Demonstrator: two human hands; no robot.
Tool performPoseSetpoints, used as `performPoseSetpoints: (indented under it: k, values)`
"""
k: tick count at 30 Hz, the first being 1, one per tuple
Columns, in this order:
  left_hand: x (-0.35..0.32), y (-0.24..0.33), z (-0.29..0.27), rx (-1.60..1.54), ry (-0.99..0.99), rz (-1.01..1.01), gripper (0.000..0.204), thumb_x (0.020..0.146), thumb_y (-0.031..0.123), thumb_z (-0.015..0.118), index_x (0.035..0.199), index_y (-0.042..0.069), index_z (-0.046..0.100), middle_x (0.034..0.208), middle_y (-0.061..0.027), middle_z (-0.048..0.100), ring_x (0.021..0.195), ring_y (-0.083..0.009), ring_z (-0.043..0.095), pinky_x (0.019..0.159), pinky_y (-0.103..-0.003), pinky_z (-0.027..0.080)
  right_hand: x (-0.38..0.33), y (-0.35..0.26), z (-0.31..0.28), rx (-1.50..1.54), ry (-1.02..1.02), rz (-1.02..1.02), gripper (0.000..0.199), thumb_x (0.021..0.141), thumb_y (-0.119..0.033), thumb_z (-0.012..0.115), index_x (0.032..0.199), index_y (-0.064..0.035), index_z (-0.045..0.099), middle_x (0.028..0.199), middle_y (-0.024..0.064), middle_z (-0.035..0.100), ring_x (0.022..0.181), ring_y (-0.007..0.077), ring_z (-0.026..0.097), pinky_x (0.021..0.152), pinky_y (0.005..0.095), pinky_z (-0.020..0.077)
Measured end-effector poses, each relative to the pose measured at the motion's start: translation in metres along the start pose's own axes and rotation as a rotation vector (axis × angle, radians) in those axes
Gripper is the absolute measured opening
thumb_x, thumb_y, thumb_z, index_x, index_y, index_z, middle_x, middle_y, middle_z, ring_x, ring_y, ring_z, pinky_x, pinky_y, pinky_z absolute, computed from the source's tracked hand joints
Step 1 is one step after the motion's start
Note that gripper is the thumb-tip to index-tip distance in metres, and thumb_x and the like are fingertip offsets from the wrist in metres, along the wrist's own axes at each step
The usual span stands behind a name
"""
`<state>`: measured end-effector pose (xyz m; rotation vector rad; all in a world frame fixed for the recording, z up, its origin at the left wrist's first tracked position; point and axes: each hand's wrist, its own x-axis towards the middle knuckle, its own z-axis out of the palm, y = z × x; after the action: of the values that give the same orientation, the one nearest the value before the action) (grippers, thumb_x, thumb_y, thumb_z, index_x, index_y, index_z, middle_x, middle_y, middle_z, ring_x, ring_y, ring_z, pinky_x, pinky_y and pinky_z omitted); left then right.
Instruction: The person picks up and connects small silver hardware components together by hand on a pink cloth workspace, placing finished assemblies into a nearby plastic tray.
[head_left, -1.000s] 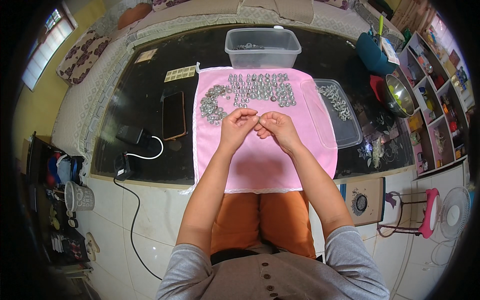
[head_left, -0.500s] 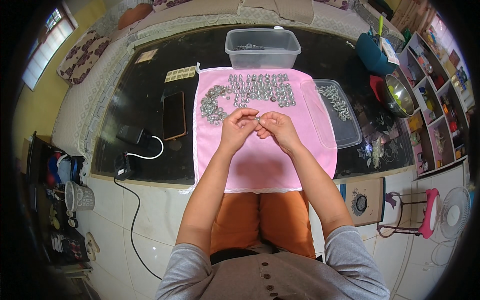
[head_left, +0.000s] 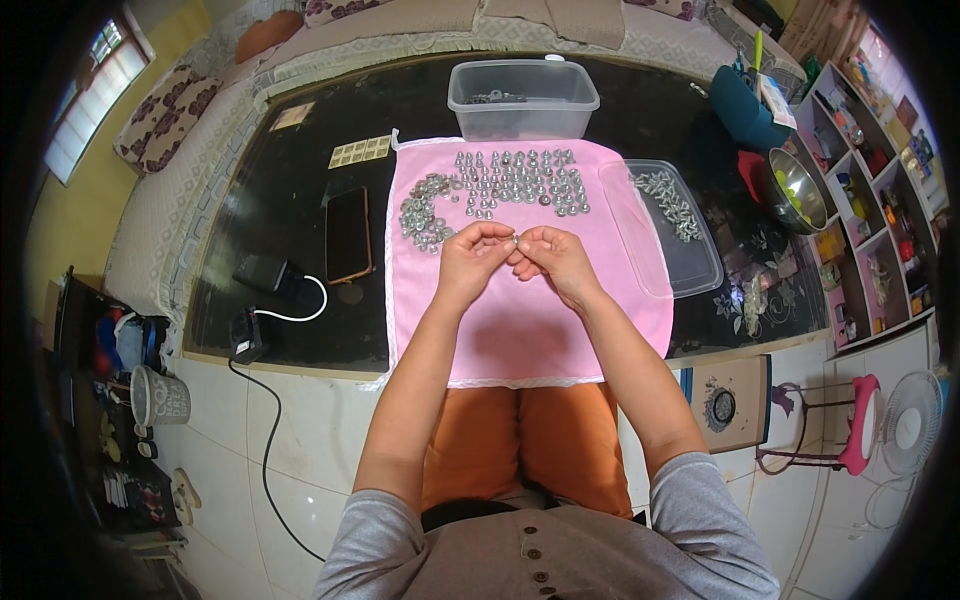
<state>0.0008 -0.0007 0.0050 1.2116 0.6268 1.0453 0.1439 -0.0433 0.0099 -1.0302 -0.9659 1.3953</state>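
small metal piece (head_left: 516, 240): pinched between my left fingers (head_left: 488, 231) and right fingers (head_left: 540, 237), neither side nearer tbh
its long axis: too tiny, can't tell
silvery pile (head_left: 413, 212): just past my left fingers
neat rows (head_left: 525, 183): straight ahead, pink cloth (head_left: 610, 325)

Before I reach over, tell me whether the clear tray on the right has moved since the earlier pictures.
No; the clear tray shows no visible shift against the pink cloth it overlaps.
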Motion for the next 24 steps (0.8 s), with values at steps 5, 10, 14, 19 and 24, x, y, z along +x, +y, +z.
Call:
performPoseSetpoints:
  k: [5,10,14,19,24]
  values:
    - [0.000,-0.001,0.001,0.011,0.066,0.031,0.015,0.073,-0.004,0.058,0.088,-0.002,0.055,0.078,-0.0065,0.058,0.071,-0.0104,0.055,0.065,-0.021,0.047,0.000,-0.001,0.001,0.010,0.009,-0.011,0.011,0.082,-0.009,0.049,0.084,0.0022,0.051,0.072,0.0103,0.057,0.060,0.0141,0.055,0.054,0.0225,0.0464]
    - [0.004,0.002,-0.005,0.013,0.172,0.076,0.015,0.072,-0.004,0.058,0.087,-0.002,0.056,0.077,-0.0056,0.058,0.070,-0.0093,0.055,0.066,-0.020,0.046,0.001,0.003,0.002,-0.068,0.017,-0.029,0.013,0.083,-0.012,0.047,0.081,0.0007,0.051,0.070,0.0092,0.056,0.057,0.0127,0.053,0.054,0.0220,0.0454]
    - [0.008,0.025,-0.001,0.134,0.164,0.000,0.015,0.072,-0.002,0.060,0.086,-0.001,0.056,0.075,-0.0043,0.058,0.068,-0.0080,0.054,0.063,-0.019,0.045,-0.005,-0.002,0.008,-0.335,-0.019,0.035,0.013,0.081,-0.016,0.051,0.078,-0.0031,0.052,0.065,0.0032,0.055,0.054,0.0068,0.048,0.048,0.0185,0.0400]
    - [0.032,0.035,0.010,0.535,-0.008,0.085,0.015,0.068,0.004,0.063,0.082,0.000,0.060,0.068,-0.0025,0.059,0.061,-0.0060,0.053,0.057,-0.019,0.044,-0.006,0.002,0.010,-0.389,-0.024,0.005,0.016,0.079,-0.020,0.054,0.077,-0.0035,0.053,0.063,0.0022,0.055,0.053,0.0073,0.049,0.048,0.0198,0.0408]
    - [0.066,0.019,0.024,0.636,-0.115,0.051,0.014,0.066,0.004,0.063,0.080,0.001,0.061,0.066,-0.0027,0.059,0.060,-0.0065,0.053,0.056,-0.020,0.044,-0.006,0.001,0.012,-0.397,-0.014,0.007,0.014,0.079,-0.017,0.054,0.076,-0.0037,0.053,0.064,0.0008,0.054,0.052,0.0052,0.046,0.046,0.0184,0.0381]
